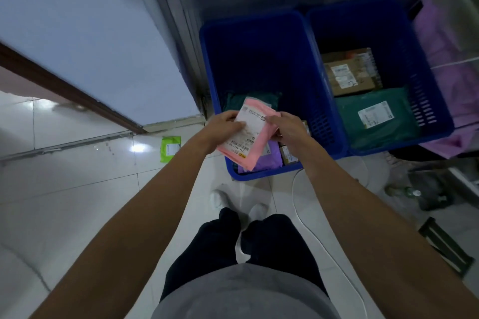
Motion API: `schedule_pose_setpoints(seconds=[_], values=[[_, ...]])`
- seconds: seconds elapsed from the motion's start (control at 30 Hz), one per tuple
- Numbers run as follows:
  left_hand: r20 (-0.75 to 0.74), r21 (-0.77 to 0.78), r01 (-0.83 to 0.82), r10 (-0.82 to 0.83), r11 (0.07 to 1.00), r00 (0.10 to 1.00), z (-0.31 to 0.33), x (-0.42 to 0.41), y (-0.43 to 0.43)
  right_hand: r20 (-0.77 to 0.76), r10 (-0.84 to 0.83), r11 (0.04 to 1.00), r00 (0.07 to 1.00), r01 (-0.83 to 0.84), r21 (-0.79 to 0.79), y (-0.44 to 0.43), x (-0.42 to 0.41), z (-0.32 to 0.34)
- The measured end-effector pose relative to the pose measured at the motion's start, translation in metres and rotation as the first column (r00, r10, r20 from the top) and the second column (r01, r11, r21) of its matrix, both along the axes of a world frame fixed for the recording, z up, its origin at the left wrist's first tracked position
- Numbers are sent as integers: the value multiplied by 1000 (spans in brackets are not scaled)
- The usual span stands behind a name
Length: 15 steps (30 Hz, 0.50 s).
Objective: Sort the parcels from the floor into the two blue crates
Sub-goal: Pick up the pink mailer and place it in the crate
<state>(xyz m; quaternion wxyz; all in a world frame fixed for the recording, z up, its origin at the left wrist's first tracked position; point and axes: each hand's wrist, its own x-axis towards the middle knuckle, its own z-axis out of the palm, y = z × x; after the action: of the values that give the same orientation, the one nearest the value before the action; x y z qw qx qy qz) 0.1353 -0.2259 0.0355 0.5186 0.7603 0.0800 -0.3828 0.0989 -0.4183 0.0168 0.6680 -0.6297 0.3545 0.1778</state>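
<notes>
both hands, left (223, 127) and right (287, 128), pinch the pink parcel (248, 134) between them above the left blue crate (259, 59).

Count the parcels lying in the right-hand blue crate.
2: a brown cardboard box at the far end of the right-hand blue crate, and a green mailer bag nearer the person. Others may be hidden underneath.

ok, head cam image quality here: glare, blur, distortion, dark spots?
Head view: a bright glare spot on the floor tiles beside the green parcel; strong wide-angle bending of the door frame and arms; the left crate is dark inside, so the far parcels there are hard to read; the label on the pink parcel, held by the left hand and right hand, is slightly soft.
</notes>
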Motion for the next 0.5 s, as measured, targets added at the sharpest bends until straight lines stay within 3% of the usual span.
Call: schedule_pose_setpoints(seconds=[0.13, 0.27, 0.37, 0.5], values=[[-151, -93, -78, 63, 993, 986, -6, 8, 5, -10, -126, 991, 992, 126, 44, -13, 6, -3], [-150, -24, -128, 123, 991, 981, -24, 10, -1, -38, -128, 990, 991, 130, 62, -35, 8, -23], [-92, 61, -181, 187, 982, 978, -41, 12, -15, -107, -18, 1000, 994, 16, -19, -50, 12, -43], [31, 232, -134, 130, 963, 991, -64, 9, -39, -201, 234, 950, 951, -268, -162, -66, 8, -60]])
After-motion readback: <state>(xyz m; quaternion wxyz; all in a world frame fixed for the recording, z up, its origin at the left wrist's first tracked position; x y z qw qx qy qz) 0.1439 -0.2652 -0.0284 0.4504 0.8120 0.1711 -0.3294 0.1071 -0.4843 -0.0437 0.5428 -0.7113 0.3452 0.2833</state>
